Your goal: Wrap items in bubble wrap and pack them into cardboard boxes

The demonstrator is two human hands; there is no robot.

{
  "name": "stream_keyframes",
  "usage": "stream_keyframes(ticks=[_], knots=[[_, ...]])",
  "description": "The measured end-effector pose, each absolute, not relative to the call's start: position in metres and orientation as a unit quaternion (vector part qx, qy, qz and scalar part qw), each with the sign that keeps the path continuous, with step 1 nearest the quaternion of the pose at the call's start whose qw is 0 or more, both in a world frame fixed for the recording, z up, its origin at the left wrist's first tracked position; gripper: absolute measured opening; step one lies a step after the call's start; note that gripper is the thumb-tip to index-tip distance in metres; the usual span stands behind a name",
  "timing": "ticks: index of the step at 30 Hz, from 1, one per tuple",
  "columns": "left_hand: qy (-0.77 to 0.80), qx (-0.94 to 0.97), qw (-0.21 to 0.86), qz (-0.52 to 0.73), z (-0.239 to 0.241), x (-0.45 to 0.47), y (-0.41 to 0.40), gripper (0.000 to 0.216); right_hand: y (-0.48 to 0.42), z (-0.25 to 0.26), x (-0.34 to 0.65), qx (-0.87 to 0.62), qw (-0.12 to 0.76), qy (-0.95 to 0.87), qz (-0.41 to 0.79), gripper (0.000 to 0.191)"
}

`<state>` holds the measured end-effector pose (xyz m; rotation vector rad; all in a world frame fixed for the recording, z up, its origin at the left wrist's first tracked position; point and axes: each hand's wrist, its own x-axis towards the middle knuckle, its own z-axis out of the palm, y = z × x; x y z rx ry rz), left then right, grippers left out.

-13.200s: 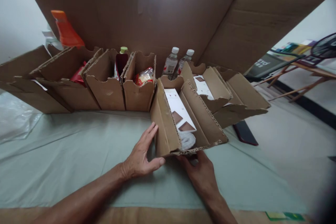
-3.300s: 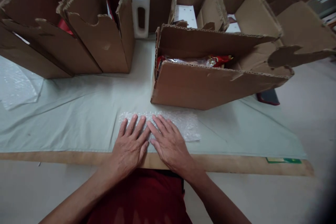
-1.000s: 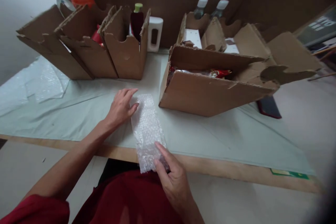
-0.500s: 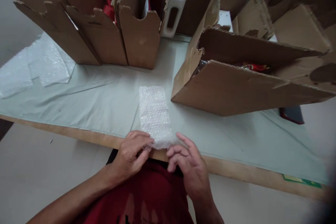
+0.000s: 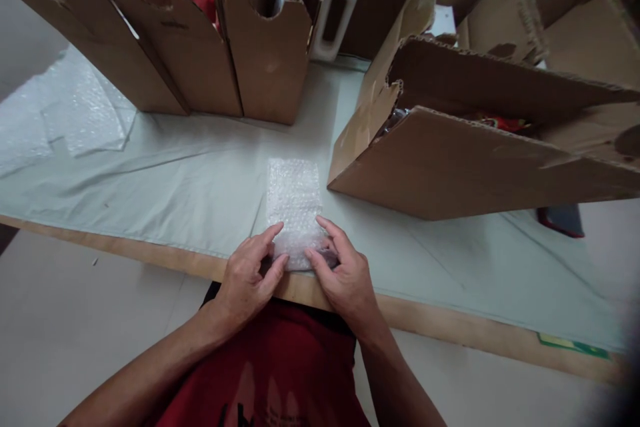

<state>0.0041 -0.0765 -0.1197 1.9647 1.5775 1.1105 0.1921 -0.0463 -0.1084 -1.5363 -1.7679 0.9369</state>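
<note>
A narrow strip of clear bubble wrap [image 5: 293, 199] lies lengthwise on the pale green cloth [image 5: 190, 187], its near end at the table's front edge. My left hand [image 5: 249, 276] and my right hand [image 5: 341, 275] both pinch that near end, fingers curled, thumbs and forefingers on the wrap. The wrap's end looks folded or rolled over between my fingers. Whether anything lies inside the fold is hidden.
A long cardboard tray [image 5: 465, 160] with red packets lies just right of the wrap. Upright cardboard compartments [image 5: 265, 60] stand at the back left beside a white container [image 5: 336, 10]. More bubble wrap [image 5: 85, 117] lies far left. A dark flat object [image 5: 561, 220] rests at right.
Both hands have moved forward from the table edge onto the wrap's near end, and that end now looks turned over. The view has shifted slightly closer.
</note>
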Motion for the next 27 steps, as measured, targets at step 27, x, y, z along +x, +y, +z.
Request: stream_keyframes(ticks=[27], knots=[[0.489, 0.807, 0.107, 0.314, -0.112, -0.010, -0.078, 0.015, -0.057, -0.081, 0.221, -0.366, 0.221, -0.897, 0.109, 0.040]])
